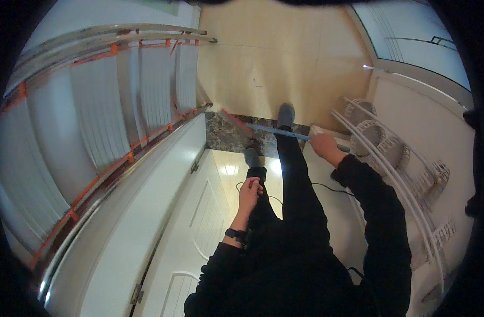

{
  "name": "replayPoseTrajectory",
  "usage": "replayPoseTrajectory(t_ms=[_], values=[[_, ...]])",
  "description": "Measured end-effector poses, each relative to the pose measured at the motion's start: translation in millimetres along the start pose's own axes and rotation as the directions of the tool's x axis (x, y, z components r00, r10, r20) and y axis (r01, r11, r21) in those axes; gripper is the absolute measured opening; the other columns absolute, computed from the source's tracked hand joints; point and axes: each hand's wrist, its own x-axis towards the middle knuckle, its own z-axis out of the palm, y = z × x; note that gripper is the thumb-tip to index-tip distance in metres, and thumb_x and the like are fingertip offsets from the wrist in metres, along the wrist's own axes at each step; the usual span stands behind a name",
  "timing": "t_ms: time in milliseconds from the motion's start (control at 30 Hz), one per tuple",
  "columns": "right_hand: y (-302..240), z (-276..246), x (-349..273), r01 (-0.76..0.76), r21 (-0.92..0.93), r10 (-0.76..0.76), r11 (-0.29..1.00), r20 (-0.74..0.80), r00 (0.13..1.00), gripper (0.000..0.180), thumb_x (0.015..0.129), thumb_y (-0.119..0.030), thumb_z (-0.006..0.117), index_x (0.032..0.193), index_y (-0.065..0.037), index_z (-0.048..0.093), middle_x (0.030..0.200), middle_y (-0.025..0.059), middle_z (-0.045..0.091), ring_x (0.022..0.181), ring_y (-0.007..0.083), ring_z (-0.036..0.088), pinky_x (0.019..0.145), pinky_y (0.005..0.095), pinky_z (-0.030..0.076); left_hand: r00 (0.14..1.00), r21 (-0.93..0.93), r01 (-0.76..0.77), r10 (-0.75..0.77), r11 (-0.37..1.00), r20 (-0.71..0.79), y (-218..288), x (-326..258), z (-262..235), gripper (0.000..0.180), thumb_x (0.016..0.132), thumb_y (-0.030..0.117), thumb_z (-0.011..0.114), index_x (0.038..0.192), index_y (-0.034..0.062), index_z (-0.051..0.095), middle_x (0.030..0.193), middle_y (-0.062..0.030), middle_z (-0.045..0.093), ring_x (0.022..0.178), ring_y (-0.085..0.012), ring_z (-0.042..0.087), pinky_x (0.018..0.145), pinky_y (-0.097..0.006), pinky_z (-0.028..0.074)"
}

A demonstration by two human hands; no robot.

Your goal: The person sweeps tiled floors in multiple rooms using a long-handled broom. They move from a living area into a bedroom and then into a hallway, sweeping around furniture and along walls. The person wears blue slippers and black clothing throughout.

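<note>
My right hand (324, 146) is wrapped round the blue handle of a broom (284, 132). The handle slants leftward from my grip, and its narrow reddish head (234, 120) lies over the dark marbled threshold strip (226, 138). Lower and to the left, my left hand (249, 193) hangs in front of my leg with its fingers curled in. Nothing shows sticking out of it. A dark band circles that wrist. My two feet in grey-blue slippers stand apart, one (286, 114) beyond the strip and the other (251, 158) at its near edge.
A white panelled door (192, 232) stands at the left, beside a rack with metal rails and grey-white panels (102, 111). At the right, a white wall rack (382, 140) holds several slippers or shoes. Thin dark cords (329, 186) run near my legs. Pale floor (284, 58) lies beyond the strip.
</note>
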Motion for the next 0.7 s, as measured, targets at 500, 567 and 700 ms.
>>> replayPoseTrajectory(t_ms=[500,567,700], values=[[191.5,-206.8,171.2,-0.308,-0.358,0.144,0.882,-0.418,0.897,0.014,0.078,-0.015,0.057,0.074,-0.009,0.07,0.075,0.0108,0.068,0.072,0.0259,0.067,0.059,0.0406,0.052,0.999,0.07,0.005,-0.008,0.998,0.035,105.2,34.1,51.3,0.025,0.095,0.024,0.05,0.11,0.0051,0.057,0.078,-0.005,0.063,0.064,-0.0118,0.059,0.053,-0.023,0.042],[197.0,-239.3,181.9,-0.34,-0.313,0.177,0.887,-0.449,0.876,0.015,0.079,-0.015,0.057,0.074,-0.009,0.07,0.075,0.0108,0.068,0.072,0.0264,0.067,0.061,0.0411,0.052,0.999,0.086,-0.008,0.005,0.996,0.042,125.6,46.5,57.6,0.025,0.095,0.023,0.049,0.111,0.0053,0.057,0.078,-0.005,0.063,0.064,-0.0119,0.059,0.054,-0.023,0.042],[205.0,-238.7,177.0,-0.369,-0.242,0.226,0.897,-0.467,0.855,0.014,0.081,-0.014,0.055,0.078,-0.008,0.068,0.079,0.0124,0.068,0.076,0.0277,0.067,0.064,0.0425,0.052,0.996,0.104,-0.034,0.026,0.994,0.08,168.5,72.7,61.2,0.023,0.094,0.021,0.05,0.107,0.0047,0.058,0.077,-0.0049,0.063,0.065,-0.0115,0.06,0.054,-0.024,0.043]])
